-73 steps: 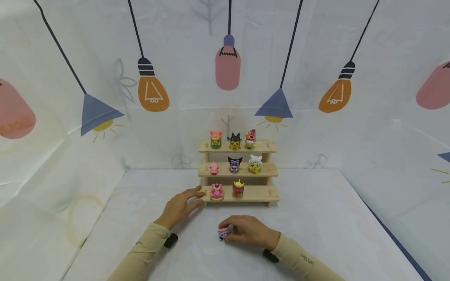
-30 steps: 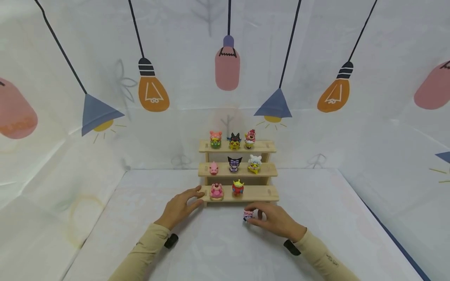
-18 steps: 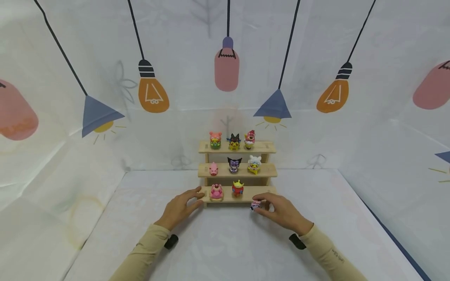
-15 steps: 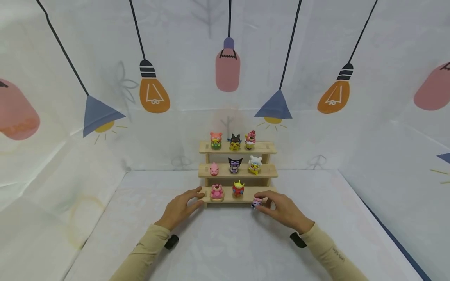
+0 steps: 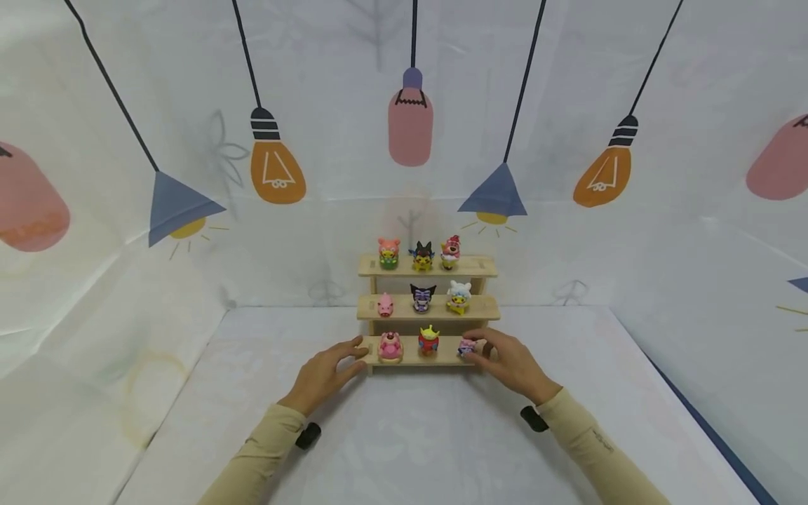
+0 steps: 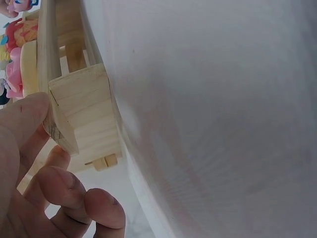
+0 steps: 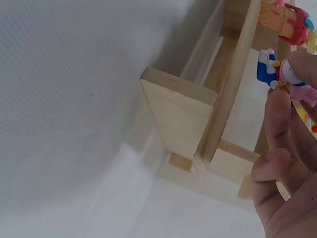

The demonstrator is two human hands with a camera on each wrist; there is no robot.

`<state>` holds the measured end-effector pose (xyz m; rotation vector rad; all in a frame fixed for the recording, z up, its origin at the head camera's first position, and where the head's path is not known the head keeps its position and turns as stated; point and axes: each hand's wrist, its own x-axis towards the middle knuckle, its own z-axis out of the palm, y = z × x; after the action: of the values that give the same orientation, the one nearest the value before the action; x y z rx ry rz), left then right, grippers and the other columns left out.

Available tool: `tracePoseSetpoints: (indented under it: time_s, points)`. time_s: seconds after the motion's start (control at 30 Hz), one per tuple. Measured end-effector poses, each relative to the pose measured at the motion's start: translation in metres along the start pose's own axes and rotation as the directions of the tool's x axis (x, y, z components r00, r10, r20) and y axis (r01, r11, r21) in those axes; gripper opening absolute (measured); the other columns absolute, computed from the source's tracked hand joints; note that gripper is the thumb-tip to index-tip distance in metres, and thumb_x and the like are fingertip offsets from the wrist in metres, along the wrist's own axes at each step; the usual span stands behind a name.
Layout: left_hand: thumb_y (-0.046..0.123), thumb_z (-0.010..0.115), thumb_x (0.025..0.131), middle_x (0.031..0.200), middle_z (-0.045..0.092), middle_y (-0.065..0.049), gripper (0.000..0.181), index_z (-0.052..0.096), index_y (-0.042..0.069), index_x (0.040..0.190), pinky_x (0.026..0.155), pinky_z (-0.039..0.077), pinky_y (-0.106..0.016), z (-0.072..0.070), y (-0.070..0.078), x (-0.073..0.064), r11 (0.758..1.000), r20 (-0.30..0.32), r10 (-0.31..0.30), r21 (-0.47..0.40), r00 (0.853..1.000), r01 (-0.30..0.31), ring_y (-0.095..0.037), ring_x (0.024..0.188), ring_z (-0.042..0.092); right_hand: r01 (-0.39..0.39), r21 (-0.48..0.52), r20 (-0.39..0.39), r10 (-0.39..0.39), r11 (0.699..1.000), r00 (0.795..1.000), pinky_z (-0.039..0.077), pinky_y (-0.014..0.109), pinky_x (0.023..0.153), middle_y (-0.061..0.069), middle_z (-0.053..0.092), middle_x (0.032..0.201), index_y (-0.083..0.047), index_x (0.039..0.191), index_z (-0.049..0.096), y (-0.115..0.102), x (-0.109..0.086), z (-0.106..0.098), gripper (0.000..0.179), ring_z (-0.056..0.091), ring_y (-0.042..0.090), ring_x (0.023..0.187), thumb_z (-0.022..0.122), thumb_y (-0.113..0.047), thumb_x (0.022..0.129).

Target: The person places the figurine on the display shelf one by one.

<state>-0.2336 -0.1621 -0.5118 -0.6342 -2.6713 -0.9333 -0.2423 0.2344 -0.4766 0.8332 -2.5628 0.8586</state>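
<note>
My right hand (image 5: 511, 363) pinches a small pink, white and blue toy figurine (image 5: 466, 347) between thumb and fingertips. In the right wrist view the figurine (image 7: 270, 69) is held above the lowest board of the wooden display shelf (image 7: 233, 89), near that board's right end. My left hand (image 5: 320, 373) grips the left end of the same board, thumb at the front edge and fingers around the end of the shelf (image 6: 81, 94). On that board sit a pink bear figurine (image 5: 391, 347) and a red figurine with a yellow head (image 5: 428, 341).
The middle board carries a pink pig (image 5: 386, 305), a black-eared purple figurine (image 5: 422, 300) and a white-hooded yellow one (image 5: 459, 298). Three more stand on top, among them a pink-and-green figurine (image 5: 388, 254). White cloth (image 5: 404, 442) covers the table; a lamp-printed backdrop (image 5: 328, 245) rises behind.
My right hand has carried the figurine from the table in front, rightward and away from me, then up over the lowest board. The left hand has stayed at the shelf's left end.
</note>
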Motion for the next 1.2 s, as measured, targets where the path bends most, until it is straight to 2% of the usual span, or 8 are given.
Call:
tracePoseSetpoints:
  time_s: [0.17,0.57,0.73,0.87,0.97,1.03,1.1,1.2]
  points:
    - [0.037,0.072,0.096,0.147,0.055,0.010,0.031,0.073,0.024,0.124,0.096,0.052,-0.050,0.000,-0.001,0.000,1.000,0.014,-0.006,0.002,1.000,0.006,-0.023,0.131,0.056,-0.018,0.013,-0.001,0.018,1.000,1.000,0.046,0.025,0.058,-0.010,0.070,0.098,-0.017,0.122,0.070,0.003,0.001,0.002,0.036,0.060,0.004,0.075,0.082,-0.019,0.088]
    - [0.035,0.071,0.096,0.148,0.054,0.008,0.030,0.073,0.024,0.124,0.096,0.052,-0.050,-0.002,0.001,-0.003,1.000,0.024,-0.001,-0.003,1.000,0.001,-0.023,0.132,0.055,-0.065,0.003,0.001,0.065,0.998,0.998,0.050,0.027,0.062,-0.005,0.072,0.100,-0.017,0.127,0.068,0.003,0.000,0.005,0.038,0.064,0.006,0.079,0.079,-0.021,0.091]
    - [0.035,0.072,0.096,0.147,0.054,0.009,0.030,0.074,0.024,0.124,0.096,0.052,-0.051,-0.002,0.000,-0.002,1.000,0.025,-0.012,-0.010,1.000,0.012,-0.023,0.132,0.055,-0.091,-0.001,0.026,0.091,0.996,0.995,0.050,0.027,0.062,-0.004,0.072,0.099,-0.017,0.131,0.067,0.003,0.002,0.007,0.039,0.064,0.007,0.079,0.076,-0.022,0.094]
    - [0.033,0.074,0.095,0.147,0.055,0.008,0.031,0.074,0.023,0.124,0.096,0.052,-0.051,-0.001,-0.001,-0.002,1.000,0.023,-0.004,-0.006,1.000,0.004,-0.024,0.131,0.056,-0.109,0.001,0.034,0.109,0.994,0.993,0.051,0.026,0.062,-0.002,0.073,0.099,-0.017,0.136,0.064,0.004,0.001,0.010,0.046,0.066,0.008,0.080,0.077,-0.021,0.093]
    - [0.032,0.075,0.094,0.146,0.057,0.005,0.031,0.074,0.023,0.123,0.093,0.054,-0.050,-0.002,0.000,-0.001,1.000,0.018,0.014,0.005,1.000,-0.014,-0.026,0.129,0.057,-0.109,0.000,0.010,0.109,0.994,0.994,0.052,0.027,0.062,0.002,0.074,0.105,-0.016,0.140,0.060,0.002,-0.001,0.008,0.054,0.067,0.010,0.081,0.080,-0.020,0.091]
    - [0.032,0.075,0.094,0.146,0.057,0.005,0.032,0.074,0.023,0.124,0.084,0.057,-0.045,-0.003,0.001,-0.001,1.000,0.025,0.018,0.012,1.000,-0.019,-0.024,0.122,0.062,-0.113,-0.010,-0.021,0.112,0.994,0.993,0.051,0.028,0.061,0.004,0.073,0.112,-0.016,0.142,0.058,0.001,-0.003,0.006,0.056,0.066,0.010,0.080,0.080,-0.021,0.091]
    - [0.033,0.074,0.095,0.146,0.057,0.005,0.033,0.073,0.024,0.126,0.073,0.057,-0.036,-0.006,0.002,-0.002,1.000,0.040,0.011,0.025,0.999,-0.012,-0.018,0.103,0.069,-0.124,-0.029,-0.059,0.122,0.992,0.991,0.049,0.028,0.058,0.005,0.071,0.119,-0.017,0.143,0.056,0.001,-0.007,0.003,0.055,0.065,0.009,0.080,0.078,-0.022,0.092]
    - [0.037,0.071,0.096,0.145,0.058,0.004,0.033,0.072,0.025,0.127,0.059,0.050,-0.026,-0.010,0.001,-0.003,0.998,0.034,-0.014,0.070,0.999,0.012,-0.007,0.078,0.064,-0.137,-0.074,-0.140,0.126,0.988,0.982,0.045,0.027,0.055,0.005,0.069,0.121,-0.016,0.139,0.059,0.005,-0.014,-0.001,0.047,0.063,0.009,0.078,0.075,-0.022,0.095]
